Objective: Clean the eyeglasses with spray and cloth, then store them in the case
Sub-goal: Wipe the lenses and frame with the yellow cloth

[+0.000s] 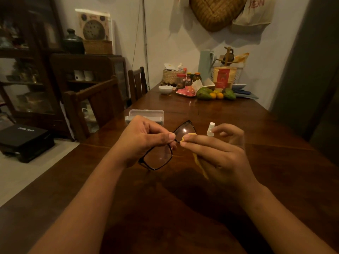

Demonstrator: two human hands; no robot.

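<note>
Stage: wiping, mid-task.

The person is holding the glasses [158, 157] up off the table [183, 217] at the centre of the frame. They are tilted, so one lens is sitting lower left and the other upper right. The left hand [145, 140] is pinching the frame near the bridge between the thumb and curled fingers. The right hand [222, 151] is pinching a yellow cloth [199, 165] between thumb and forefinger and pressing its bunched end against the upper-right lens. The rest of the cloth is hanging down under the palm. The other fingers of that hand are lying loosely spread and are showing blurred.

The spray bottle [211, 128] is standing upright on the table just behind the right hand, and no hand is touching it. Judgement: the spraying step is probably over, though no wet film is showing on either lens in this dim light.

The case [146, 114] is lying on the table just above the left hand, partly hidden by the knuckles. It is looking open, but I cannot be sure.

Left to do, as I am judging it:
- finishing the upper-right lens
- wiping the lower-left lens (cannot tell whether it is done)
- folding the arms
- laying the glasses in the case
- closing the case

Roughly halfway.
</note>
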